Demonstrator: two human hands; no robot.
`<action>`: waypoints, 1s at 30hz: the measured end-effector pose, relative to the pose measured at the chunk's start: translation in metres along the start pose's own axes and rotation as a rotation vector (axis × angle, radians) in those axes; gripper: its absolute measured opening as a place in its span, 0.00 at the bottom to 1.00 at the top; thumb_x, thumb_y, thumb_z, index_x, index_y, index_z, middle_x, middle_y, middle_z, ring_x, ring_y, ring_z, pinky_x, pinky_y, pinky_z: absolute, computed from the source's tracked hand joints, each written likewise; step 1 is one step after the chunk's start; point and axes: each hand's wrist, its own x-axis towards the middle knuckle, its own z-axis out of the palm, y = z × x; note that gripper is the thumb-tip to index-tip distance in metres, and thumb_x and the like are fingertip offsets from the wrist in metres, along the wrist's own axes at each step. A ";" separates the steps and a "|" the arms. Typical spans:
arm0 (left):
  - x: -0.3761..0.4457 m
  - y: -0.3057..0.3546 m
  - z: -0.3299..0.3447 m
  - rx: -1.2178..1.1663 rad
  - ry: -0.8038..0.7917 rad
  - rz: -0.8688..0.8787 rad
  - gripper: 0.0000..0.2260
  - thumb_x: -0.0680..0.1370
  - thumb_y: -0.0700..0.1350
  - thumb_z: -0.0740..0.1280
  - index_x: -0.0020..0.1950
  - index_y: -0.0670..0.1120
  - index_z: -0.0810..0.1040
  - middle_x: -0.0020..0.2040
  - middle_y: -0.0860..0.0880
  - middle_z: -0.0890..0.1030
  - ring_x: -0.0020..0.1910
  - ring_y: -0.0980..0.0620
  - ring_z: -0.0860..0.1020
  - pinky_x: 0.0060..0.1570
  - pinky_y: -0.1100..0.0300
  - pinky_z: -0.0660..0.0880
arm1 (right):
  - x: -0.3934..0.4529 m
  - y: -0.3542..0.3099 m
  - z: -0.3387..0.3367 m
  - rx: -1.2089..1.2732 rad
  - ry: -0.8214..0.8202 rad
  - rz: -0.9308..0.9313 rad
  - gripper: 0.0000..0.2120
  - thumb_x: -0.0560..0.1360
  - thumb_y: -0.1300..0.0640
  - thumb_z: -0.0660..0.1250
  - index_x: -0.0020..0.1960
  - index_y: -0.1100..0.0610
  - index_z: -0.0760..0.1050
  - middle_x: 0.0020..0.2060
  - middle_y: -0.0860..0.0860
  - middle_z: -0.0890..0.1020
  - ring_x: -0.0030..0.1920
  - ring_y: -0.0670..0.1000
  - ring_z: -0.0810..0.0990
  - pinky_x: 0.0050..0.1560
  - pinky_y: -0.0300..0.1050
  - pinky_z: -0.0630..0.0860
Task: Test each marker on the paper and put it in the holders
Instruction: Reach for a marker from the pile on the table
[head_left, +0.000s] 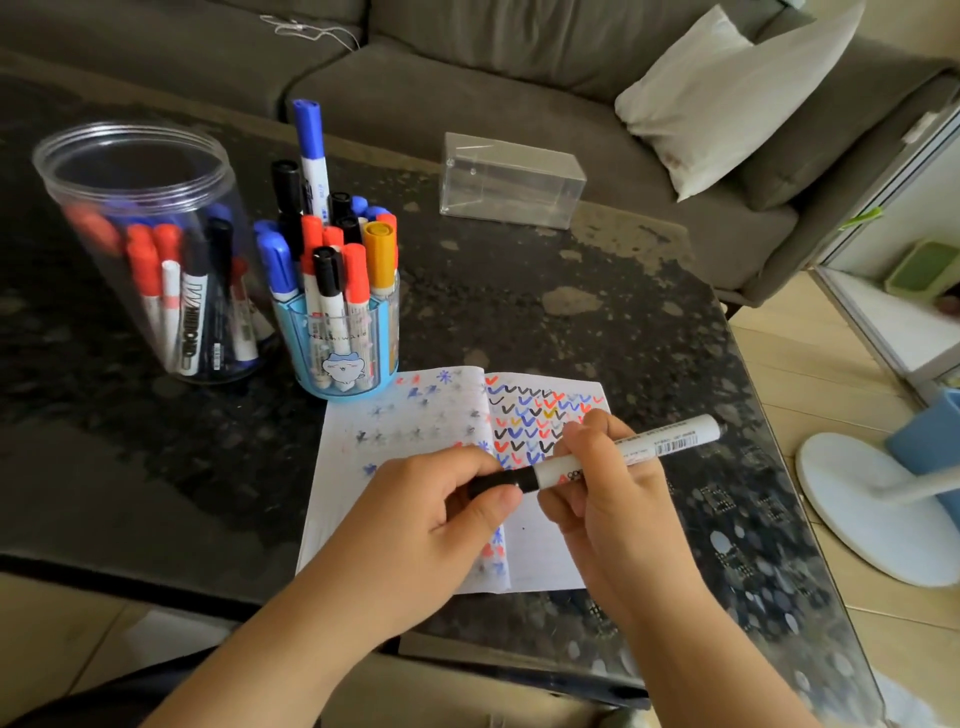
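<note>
Left hand (441, 499) pinching black cap (501, 480); right hand (608, 483) gripping whiteboard marker (639, 447) barrel just beside it, above notebook (415, 415).

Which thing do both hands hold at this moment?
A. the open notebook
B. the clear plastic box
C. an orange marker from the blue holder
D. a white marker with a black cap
D: the left hand grips the black cap end and the right hand grips the white barrel of one marker, held above the notebook.
</note>
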 end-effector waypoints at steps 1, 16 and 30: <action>0.000 -0.002 0.001 0.031 0.009 0.003 0.05 0.74 0.56 0.61 0.46 0.60 0.75 0.34 0.70 0.76 0.44 0.71 0.75 0.38 0.77 0.68 | -0.002 0.000 0.000 0.002 0.021 0.031 0.18 0.77 0.61 0.63 0.31 0.54 0.60 0.25 0.50 0.59 0.28 0.48 0.55 0.29 0.43 0.55; -0.030 0.007 -0.060 0.235 0.348 0.007 0.04 0.73 0.46 0.71 0.46 0.53 0.80 0.43 0.56 0.81 0.43 0.61 0.78 0.44 0.67 0.75 | -0.020 -0.022 0.057 -1.285 -0.363 -0.750 0.14 0.73 0.53 0.69 0.58 0.47 0.77 0.50 0.43 0.77 0.49 0.43 0.76 0.46 0.29 0.69; -0.056 -0.003 -0.172 0.632 0.615 -0.113 0.04 0.76 0.48 0.65 0.45 0.56 0.71 0.43 0.59 0.75 0.39 0.62 0.74 0.33 0.72 0.66 | 0.024 -0.098 0.199 -0.602 -0.300 -0.782 0.19 0.77 0.58 0.65 0.59 0.40 0.61 0.44 0.44 0.81 0.44 0.39 0.81 0.42 0.24 0.74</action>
